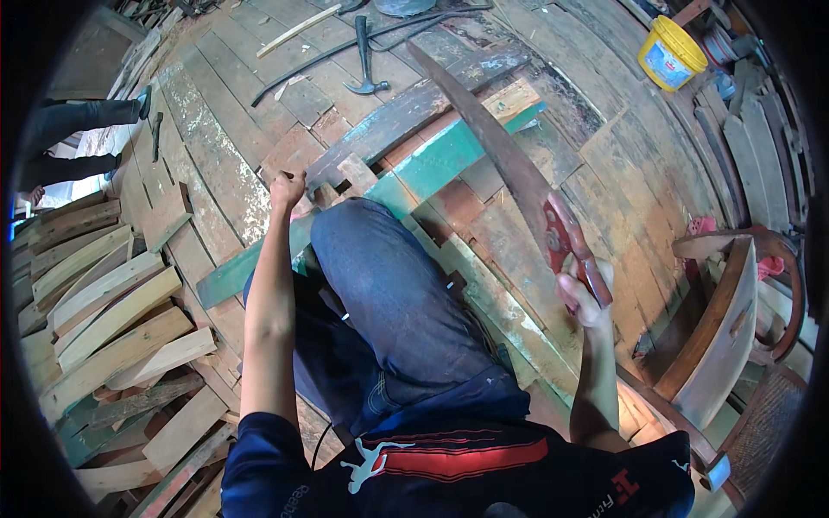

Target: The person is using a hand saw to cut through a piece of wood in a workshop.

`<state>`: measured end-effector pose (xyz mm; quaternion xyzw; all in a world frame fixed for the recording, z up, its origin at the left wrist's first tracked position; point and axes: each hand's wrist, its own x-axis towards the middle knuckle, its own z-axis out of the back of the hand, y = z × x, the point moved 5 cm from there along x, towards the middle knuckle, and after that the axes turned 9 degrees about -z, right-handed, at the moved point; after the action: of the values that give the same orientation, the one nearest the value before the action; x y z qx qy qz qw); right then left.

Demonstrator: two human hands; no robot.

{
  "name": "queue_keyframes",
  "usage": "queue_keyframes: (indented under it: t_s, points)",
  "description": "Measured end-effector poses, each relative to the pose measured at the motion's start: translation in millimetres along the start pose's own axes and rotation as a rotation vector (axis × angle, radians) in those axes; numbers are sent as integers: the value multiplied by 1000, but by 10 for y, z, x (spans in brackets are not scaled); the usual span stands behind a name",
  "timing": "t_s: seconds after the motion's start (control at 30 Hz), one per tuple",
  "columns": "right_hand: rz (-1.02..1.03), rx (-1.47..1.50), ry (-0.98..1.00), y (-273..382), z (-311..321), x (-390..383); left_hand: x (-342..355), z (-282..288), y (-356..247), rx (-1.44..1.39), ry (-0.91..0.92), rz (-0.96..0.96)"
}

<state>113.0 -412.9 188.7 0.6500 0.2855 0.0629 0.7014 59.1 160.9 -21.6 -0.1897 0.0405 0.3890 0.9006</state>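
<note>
My right hand (587, 289) is wrapped round the red handle of a handsaw (496, 142). The saw is raised, its rusty brown blade slanting up and to the far left over a green-painted plank (440, 160). My bent knee lies across that plank and hides its middle. My left hand (288, 187) is closed at the near end of a worn dark beam (389, 121); what its fingers hold, if anything, is hidden. Close to it, a short pale wood block (357, 173) rests between beam and plank.
A claw hammer (367, 60) and a long dark bar (315, 65) lie on the plank floor ahead. Cut wood (121, 324) is piled at left, near another person's legs (86, 125). A yellow bucket (672, 53) stands far right; a wooden chair frame (708, 332) is at right.
</note>
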Motion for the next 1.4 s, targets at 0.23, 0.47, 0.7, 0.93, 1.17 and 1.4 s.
queue_keyframes:
  t_s: [0.23,0.47,0.7,0.93,1.17,1.4]
  points:
    - [-10,38,-78,52,79,-49,311,-700,231,-158,160,121]
    - [-59,83,-42,40,81,-21,537,-643,367,-421,175,16]
    - [-79,102,-34,94,10,70,580,-639,61,-162,408,-250]
    - [-51,76,1,94,0,115,557,-631,55,-29,276,-385]
    - [-67,113,-21,83,-13,99,615,-768,21,161,368,-494]
    - [-57,104,0,37,-4,156,778,-526,117,197,64,-551]
